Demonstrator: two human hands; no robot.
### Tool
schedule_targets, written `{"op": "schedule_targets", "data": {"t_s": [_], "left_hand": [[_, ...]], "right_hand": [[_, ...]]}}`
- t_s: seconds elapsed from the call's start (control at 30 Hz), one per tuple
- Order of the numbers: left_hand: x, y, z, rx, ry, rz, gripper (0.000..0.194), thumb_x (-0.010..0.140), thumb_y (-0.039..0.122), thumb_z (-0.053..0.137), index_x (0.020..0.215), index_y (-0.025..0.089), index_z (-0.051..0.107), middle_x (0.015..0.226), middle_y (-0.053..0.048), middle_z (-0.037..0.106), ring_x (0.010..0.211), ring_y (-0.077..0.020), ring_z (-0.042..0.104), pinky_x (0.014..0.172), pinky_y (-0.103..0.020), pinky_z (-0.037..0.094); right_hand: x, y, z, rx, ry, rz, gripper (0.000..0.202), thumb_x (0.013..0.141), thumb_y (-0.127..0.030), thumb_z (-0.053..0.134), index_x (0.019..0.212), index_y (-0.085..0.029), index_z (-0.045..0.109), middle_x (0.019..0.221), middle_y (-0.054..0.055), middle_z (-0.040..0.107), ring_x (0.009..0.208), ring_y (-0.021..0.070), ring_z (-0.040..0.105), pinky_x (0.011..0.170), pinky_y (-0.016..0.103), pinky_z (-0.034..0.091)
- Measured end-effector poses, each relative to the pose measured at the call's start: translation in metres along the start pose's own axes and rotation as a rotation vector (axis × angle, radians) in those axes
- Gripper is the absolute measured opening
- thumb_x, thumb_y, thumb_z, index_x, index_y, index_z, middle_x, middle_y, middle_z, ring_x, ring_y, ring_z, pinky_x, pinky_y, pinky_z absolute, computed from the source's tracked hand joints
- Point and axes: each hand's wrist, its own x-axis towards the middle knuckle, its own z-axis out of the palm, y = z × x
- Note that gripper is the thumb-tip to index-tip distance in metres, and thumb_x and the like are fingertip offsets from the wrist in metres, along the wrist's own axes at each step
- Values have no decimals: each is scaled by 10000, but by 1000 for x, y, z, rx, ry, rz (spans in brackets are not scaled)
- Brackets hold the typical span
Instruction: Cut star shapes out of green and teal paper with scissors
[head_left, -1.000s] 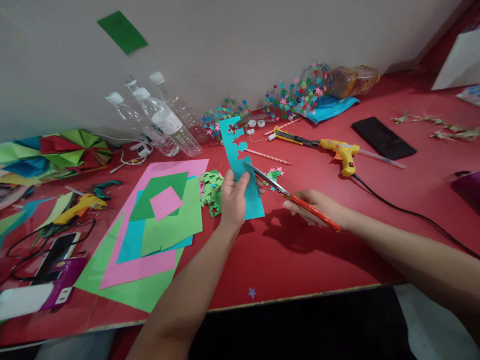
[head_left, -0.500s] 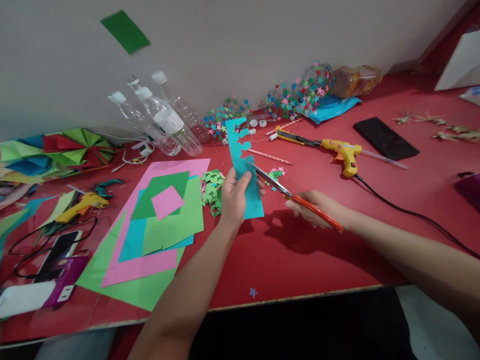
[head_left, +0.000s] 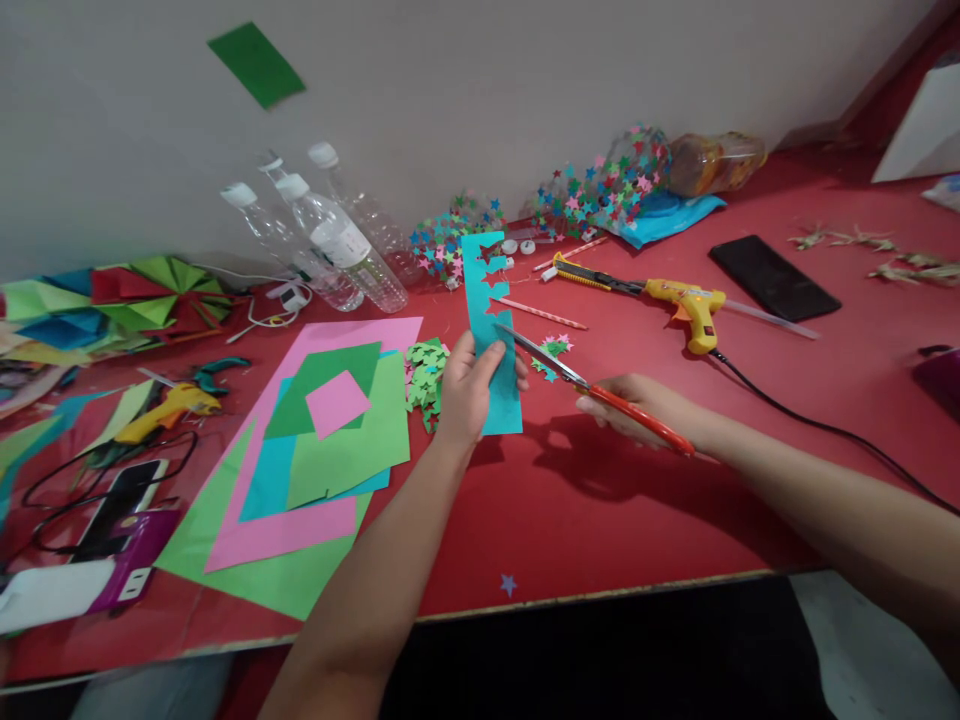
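Observation:
Upright above the red table, a blue paper strip (head_left: 480,290) is pinched in my left hand (head_left: 469,385), thumb in front and fingers behind. Star-shaped notches run down the strip's right edge. My right hand (head_left: 630,405) grips the scissors (head_left: 600,392) by their orange-red handles. The blade tips lie at the strip just above my left thumb. Small cut paper stars (head_left: 553,350) lie behind the blades. To the left of my left hand is a heap of green star-punched scraps (head_left: 426,375).
Coloured paper sheets (head_left: 345,400) are stacked at the left. Plastic bottles (head_left: 337,240) stand by the wall. A yellow glue gun (head_left: 690,305) with its cord and a black phone (head_left: 774,275) lie at the right. Star-covered bottles (head_left: 600,190) rest at the back.
The blue strip has turned slightly more upright, its top moving to the right. The scissors and my right hand have shifted very slightly right. Both hands keep their hold.

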Motion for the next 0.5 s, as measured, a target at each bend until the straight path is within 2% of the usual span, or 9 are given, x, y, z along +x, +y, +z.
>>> {"op": "schedule_targets", "data": {"t_s": [0.27,0.5], "left_hand": [[2,1,-2,5,-29,-10,110,822,271,608,812,187,538,560,36,628,439,-89,585,431,-179,467],[2,-1,-3,-7,-4,-21,126,808,284,620,807,180,549,551,33,628,435,-94,593,428,-179,478]], "right_hand": [[-1,-4,-2,-60,15,-10,479,831,-632,521,663,-189,450,490,-67,379,412,78,372,442,219,270],[-2,-6,-2,-33,8,-12,498,812,-656,531,653,-193,443,473,-72,374,396,72,361,432,220,273]]}}
